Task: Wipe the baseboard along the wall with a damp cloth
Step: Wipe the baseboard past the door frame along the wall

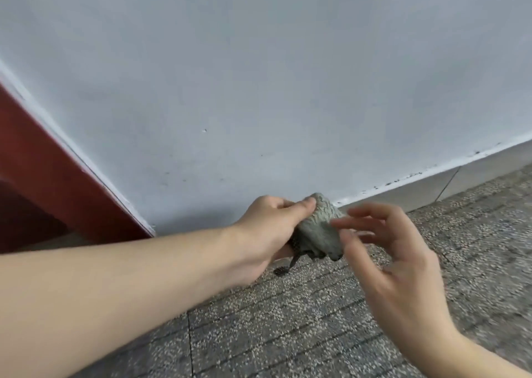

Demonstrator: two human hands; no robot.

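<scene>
Cloth (316, 229) in left hand (266, 233), beside baseboard (417, 190).

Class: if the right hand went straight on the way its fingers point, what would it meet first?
Probably the cloth gripped by the left hand; the right hand points its fingers at it, though blur hides the gap.

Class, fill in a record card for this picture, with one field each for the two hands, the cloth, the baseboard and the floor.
left hand: grips the bunched cloth, thumb on top
right hand: open, fingers spread beside the cloth, blurred
cloth: grey-green, low at the wall; contact with the baseboard unclear
baseboard: pale strip, dark specks along its top edge
floor: speckled grey tiles
</scene>
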